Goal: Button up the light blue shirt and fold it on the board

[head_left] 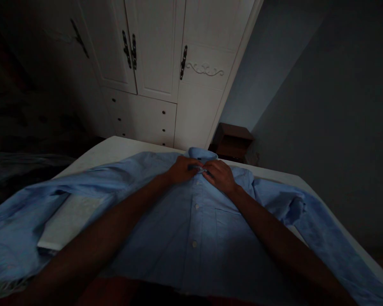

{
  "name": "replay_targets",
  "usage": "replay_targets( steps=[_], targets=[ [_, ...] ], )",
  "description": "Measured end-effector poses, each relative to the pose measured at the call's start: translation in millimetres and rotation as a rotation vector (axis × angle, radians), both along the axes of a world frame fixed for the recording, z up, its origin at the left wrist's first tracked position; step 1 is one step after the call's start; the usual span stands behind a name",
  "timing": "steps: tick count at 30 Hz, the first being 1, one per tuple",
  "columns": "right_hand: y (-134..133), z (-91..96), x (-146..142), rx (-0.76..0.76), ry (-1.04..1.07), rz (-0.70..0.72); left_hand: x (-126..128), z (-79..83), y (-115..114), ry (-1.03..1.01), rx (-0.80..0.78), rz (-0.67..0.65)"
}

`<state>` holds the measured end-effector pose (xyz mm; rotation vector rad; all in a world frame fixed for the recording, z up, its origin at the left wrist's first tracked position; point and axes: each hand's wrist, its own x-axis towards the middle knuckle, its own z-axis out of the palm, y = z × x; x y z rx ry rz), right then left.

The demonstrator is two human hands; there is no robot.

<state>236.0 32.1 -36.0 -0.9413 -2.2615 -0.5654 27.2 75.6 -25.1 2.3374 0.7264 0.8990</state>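
A light blue button-up shirt point(166, 225) lies front side up, its collar at the far end and its sleeves spread out to both sides. My left hand point(182, 169) pinches the shirt's front just below the collar. Beside it, my right hand point(219, 174) grips the other side of the same spot, fingertips nearly meeting the left ones. Between them the cloth is bunched; the button there is hidden by my fingers. Several white buttons run down the placket below, and a chest pocket shows on the right.
The shirt rests on a white-topped table point(115, 145); its sleeves reach past the edges. Beyond stands a white wardrobe point(156, 51) with dark handles and drawers. A small brown wooden cabinet point(234, 138) sits by the wall. Dark fabric point(22, 170) lies at the left.
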Motion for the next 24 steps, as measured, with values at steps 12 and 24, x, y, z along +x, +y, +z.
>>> replay_targets(
  steps=[12,24],
  targets=[
    [5,-3.7,0,0.023,-0.075,-0.001,11,4.5,-18,0.298,0.100,0.136],
    [11,-4.8,-3,-0.157,-0.089,-0.062,12,10.3,-27,0.409,0.269,0.225]
  ],
)
